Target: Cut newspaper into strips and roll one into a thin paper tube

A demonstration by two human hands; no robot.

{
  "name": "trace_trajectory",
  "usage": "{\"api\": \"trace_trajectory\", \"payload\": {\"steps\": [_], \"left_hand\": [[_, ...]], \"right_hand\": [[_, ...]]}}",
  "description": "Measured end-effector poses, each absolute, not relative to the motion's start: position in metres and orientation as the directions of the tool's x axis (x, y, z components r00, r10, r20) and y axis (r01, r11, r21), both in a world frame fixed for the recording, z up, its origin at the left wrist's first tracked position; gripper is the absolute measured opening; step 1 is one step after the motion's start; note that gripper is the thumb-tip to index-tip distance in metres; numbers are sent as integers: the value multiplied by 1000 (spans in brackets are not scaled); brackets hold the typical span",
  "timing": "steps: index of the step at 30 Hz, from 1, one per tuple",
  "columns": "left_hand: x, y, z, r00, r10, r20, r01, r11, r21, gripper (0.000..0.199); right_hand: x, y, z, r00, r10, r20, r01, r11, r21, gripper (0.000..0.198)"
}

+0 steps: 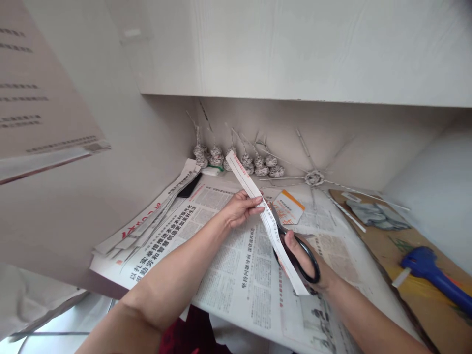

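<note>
"Head view: where does the paper strip (271, 227) lie against the left hand (241, 209)?"

"Between its fingers, which are pinched narrow on it, tips over the printed face. One end rises toward upper centre; the rest slants down to the right of the frame's middle."

"And the right hand (299, 253)?"

"Fingers wrapped around the scissors (282, 231), with the strip passing in front of them."

"Are the blades touching it?"

"I can't tell; one shows just beside its right edge. Newspaper sheets (228, 280) lie beneath both hands, and a blue glue gun (424, 263) rests far right."
</note>
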State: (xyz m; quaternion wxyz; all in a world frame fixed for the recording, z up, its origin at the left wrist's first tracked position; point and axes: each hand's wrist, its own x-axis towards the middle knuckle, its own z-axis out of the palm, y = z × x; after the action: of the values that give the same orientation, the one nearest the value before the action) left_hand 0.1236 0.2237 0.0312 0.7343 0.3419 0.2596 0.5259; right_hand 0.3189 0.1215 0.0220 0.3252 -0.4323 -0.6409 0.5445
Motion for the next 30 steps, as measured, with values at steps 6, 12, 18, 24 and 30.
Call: {"api": "trace_trajectory", "payload": {"steps": [6, 12, 18, 24, 30], "left_hand": [[122, 224, 33, 282, 959, -36, -602, 205, 772, 18], [112, 228, 38, 321, 947, -20, -623, 227, 749, 23], [117, 224, 37, 314, 948, -48, -606, 239, 759, 8], [135, 215, 29, 379, 921, -90, -576, 310, 756, 4], [136, 216, 30, 349, 933, -85, -572, 284, 769, 9]], "right_hand": [[312, 123, 27, -276, 950, -142, 271, -65, -961, 66], [314, 125, 27, -323, 929, -178, 313, -73, -947, 66], [317, 122, 26, -409, 898, -160, 183, -91, -979, 59], [325, 124, 10, -383, 893, -237, 198, -172, -965, 62], [321, 123, 12, -340, 904, -259, 157, -217, -963, 68]]}}
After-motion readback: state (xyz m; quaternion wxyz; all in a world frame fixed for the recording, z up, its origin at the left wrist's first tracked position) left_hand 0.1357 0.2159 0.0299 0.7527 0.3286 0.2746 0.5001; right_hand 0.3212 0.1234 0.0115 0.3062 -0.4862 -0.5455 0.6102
